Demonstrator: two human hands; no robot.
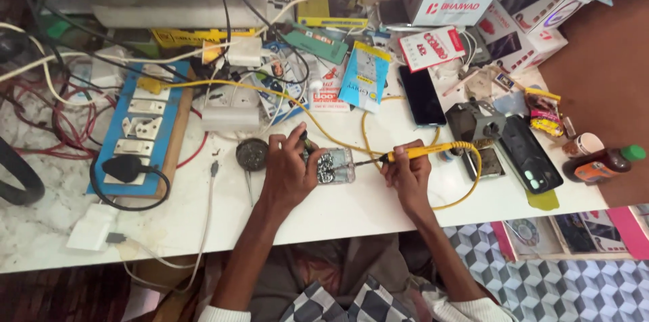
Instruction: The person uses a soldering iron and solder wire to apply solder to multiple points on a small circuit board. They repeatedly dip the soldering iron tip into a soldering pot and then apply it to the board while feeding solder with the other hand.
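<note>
Gripping a yellow soldering iron (422,152) near its front end, the right hand (407,175) sits just right of frame centre, fingers curled shut round the handle, thumb on top. Iron's dark tip points left and reaches the right edge of an opened phone (331,165) lying at frame centre on the white worktop (365,207); can't tell if tip actually touches metal. Iron's yellow cord (466,180) loops down and right, then back up behind the hand.

Left hand (287,170) lies on the phone's left side, fingers bent and pinched together on a thin dark tool (302,138) (maybe tweezers, too small to tell) w/ its end over the phone's upper left corner. Palm covers part of the phone.

Outward from there: a round dark tin (251,154) just left of the left hand. Further left, a blue switchboard (145,133) w/ white sockets and a black plug (125,168) in its lower part. Red wires (61,119) bunch at far left.

Right of the hands, a black phone (421,95) lies face up at upper centre-right, another black phone (529,153) further right, near it a grey stand (473,120). White cartons (500,11) stack at upper right. A small brown bottle w/ green cap (602,163) lies at right edge. Retail packets (365,75) clutter the upper centre.
</note>
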